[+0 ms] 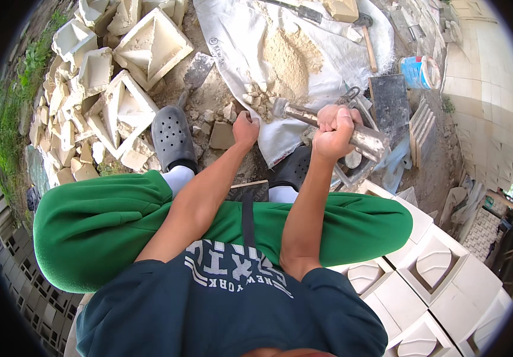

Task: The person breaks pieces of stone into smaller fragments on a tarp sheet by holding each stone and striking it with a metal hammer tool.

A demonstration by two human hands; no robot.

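Observation:
My right hand is wrapped round a worn, crusted metal bar, thick at the right end and reaching left to a blunt tip over the white woven sack. My left hand is closed beside the sack's near left edge, its fingers curled in; what they hold, if anything, is hidden. A tan block piece lies on the ground just left of it. Small pale chips are heaped beyond that hand. A mound of sandy powder sits on the sack.
Broken cream moulded blocks pile up at the left, with a trowel beside them. A wooden-handled hammer, blue bucket and dark board lie at the right. Rows of cream moulded blocks stand at the lower right.

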